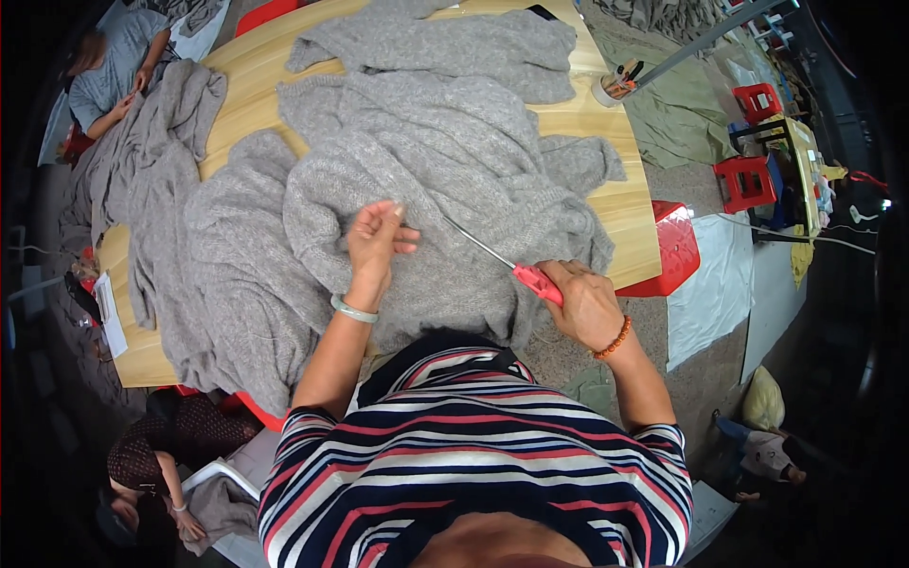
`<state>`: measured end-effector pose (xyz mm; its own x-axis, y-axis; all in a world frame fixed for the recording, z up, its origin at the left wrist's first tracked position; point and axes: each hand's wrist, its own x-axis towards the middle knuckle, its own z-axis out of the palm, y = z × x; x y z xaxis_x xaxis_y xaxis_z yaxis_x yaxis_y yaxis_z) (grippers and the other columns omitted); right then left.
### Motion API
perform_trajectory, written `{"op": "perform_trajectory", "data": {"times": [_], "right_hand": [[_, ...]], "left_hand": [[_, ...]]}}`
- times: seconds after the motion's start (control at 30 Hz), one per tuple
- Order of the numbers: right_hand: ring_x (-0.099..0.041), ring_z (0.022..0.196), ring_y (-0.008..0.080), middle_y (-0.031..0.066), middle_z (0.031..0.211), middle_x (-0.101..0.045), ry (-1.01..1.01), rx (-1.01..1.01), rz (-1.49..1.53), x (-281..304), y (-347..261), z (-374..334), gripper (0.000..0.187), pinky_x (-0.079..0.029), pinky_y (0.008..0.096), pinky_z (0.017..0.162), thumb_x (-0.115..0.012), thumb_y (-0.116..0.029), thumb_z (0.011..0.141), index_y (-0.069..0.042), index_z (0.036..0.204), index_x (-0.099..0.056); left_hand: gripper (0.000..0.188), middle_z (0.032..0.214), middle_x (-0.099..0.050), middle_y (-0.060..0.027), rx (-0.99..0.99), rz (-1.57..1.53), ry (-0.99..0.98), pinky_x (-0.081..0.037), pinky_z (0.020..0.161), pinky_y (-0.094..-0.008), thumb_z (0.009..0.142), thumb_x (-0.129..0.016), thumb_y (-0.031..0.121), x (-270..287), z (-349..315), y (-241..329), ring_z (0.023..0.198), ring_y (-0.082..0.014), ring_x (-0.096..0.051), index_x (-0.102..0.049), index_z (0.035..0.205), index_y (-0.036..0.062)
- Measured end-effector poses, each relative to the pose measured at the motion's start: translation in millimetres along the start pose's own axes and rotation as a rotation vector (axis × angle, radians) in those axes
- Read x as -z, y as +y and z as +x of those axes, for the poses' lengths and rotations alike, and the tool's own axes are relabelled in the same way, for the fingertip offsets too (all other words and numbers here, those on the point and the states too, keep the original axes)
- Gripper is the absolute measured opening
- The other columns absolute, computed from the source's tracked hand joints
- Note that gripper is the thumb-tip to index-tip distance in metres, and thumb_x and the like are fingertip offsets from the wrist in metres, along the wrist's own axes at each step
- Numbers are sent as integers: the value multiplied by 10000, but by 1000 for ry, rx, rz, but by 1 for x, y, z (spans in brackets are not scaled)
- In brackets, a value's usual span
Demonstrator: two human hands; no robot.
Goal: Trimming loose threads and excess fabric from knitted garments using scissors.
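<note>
Grey knitted garments (426,123) lie in soft folds over the table in front of me. My right hand (587,308) is wrapped round the pink handle of a tool with a long thin metal shaft (481,244). Its shaft points up and left, with the tip at the knit; the tip's shape is too small to make out. My left hand (377,241) is over the same garment, left of the tip. Its thumb and index finger are pinched together and the other fingers are loosely bent. Whatever lies in that pinch, if anything, is too small to see.
The wooden table (625,204) has a cup of tools (614,87) at its far right edge. A red stool (674,246) stands at the right. One person (128,66) handles grey knitwear at far left; another (170,454) bends over knitwear at lower left.
</note>
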<state>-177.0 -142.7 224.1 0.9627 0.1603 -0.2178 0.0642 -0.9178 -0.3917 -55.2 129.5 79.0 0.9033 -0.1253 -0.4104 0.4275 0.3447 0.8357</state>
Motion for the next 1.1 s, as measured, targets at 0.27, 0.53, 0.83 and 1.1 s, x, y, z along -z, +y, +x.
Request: {"op": "perform_trajectory", "data": {"times": [0.27, 0.53, 0.83, 1.1], "right_hand": [[-648, 865, 388, 196, 895, -663, 73, 20, -6, -4, -18, 13, 308, -520, 468, 743, -661, -121, 830, -70, 1132, -625], [-666, 691, 383, 197, 705, -654, 75, 18, -69, -1, -29, 27, 181, -526, 462, 622, -633, -195, 886, -53, 998, -625], [-666, 639, 392, 208, 641, -631, 48, 58, -68, -1, -36, 33, 161, -521, 481, 593, -606, -185, 902, -46, 982, -617], [-673, 759, 396, 212, 804, -676, 70, 17, -42, -7, -33, 36, 239, -526, 480, 663, -643, -182, 881, -66, 1090, -629]], "left_hand": [[249, 986, -620, -102, 80, -249, 67, -586, 521, -268, 923, -699, 131, -15, 46, 41, 683, -207, -696, -534, 1072, 19], [65, 927, -645, -125, 98, -321, -60, -626, 791, -368, 947, -627, 22, -16, 59, 20, 879, -303, -714, -574, 979, 1], [66, 912, -643, -125, 56, -335, -127, -625, 832, -413, 967, -611, 44, 1, 43, 12, 952, -364, -709, -572, 945, -5], [267, 789, -563, -59, 134, -266, -8, -634, 706, -387, 989, -614, 249, 2, 44, 46, 848, -335, -722, -548, 999, -10]]}}
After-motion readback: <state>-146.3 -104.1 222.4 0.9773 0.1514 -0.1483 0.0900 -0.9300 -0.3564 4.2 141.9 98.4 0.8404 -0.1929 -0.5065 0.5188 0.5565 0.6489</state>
